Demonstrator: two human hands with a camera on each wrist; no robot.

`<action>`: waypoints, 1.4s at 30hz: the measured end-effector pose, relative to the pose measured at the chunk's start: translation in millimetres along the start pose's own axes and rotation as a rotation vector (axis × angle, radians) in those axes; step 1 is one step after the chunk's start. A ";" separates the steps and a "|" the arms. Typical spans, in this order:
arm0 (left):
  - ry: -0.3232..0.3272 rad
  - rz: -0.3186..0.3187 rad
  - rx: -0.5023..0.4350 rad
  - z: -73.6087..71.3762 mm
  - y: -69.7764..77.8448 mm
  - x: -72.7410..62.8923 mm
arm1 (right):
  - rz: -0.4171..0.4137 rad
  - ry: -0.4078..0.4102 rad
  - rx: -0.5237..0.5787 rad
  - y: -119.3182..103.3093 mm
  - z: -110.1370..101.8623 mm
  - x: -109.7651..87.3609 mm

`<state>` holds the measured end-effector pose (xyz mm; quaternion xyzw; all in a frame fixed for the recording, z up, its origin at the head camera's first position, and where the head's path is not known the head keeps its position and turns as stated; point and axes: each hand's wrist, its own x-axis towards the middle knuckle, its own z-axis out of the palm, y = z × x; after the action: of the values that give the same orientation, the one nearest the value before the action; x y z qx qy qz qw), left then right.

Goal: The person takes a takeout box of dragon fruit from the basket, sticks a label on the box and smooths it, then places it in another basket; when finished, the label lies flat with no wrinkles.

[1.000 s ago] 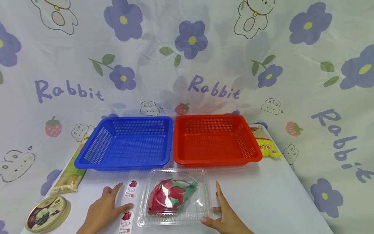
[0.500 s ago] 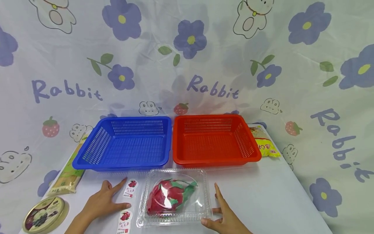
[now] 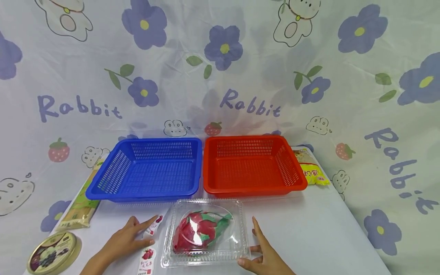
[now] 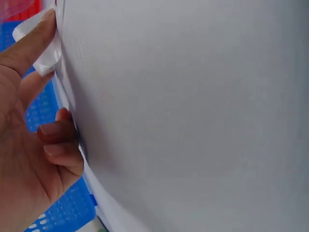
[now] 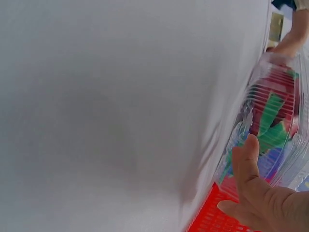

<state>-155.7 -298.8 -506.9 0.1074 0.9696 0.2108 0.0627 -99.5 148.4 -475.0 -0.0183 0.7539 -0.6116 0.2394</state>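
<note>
In the head view my left hand [image 3: 127, 235] is low over the table, left of the clear box. Its straight index fingertip lies over the top of a white label [image 3: 151, 230] with a dragon fruit picture. That label stands tilted, partly raised in the left wrist view. My thumb points toward a second, similar label [image 3: 147, 259] lying nearer. A lidded clear plastic box [image 3: 238, 225] holds a red and green dragon fruit [image 3: 196, 231]. My right hand [image 3: 264, 252] rests at the box's right side, thumb at its front corner, fingers extended.
A blue basket [image 3: 161, 196] and a red basket [image 3: 254, 190] stand side by side behind the box. On the left lie a packet of noodle-like sticks [image 3: 80, 208] and a round gold tin [image 3: 53, 252]. A yellow bag [image 3: 313, 170] sits beyond the red basket.
My left index finger has moved from left of the upper label onto its top, and that label has tilted to the right. The right hand and the box have barely moved.
</note>
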 end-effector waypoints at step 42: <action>0.279 0.047 -0.501 -46.2 73.7 -30.3 | -0.197 0.167 -0.251 -38.0 -15.0 -7.8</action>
<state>-120.6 -258.7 -431.7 0.0809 0.8839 0.4577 -0.0517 -108.4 155.1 -434.9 -0.0712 0.8361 -0.5325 0.1108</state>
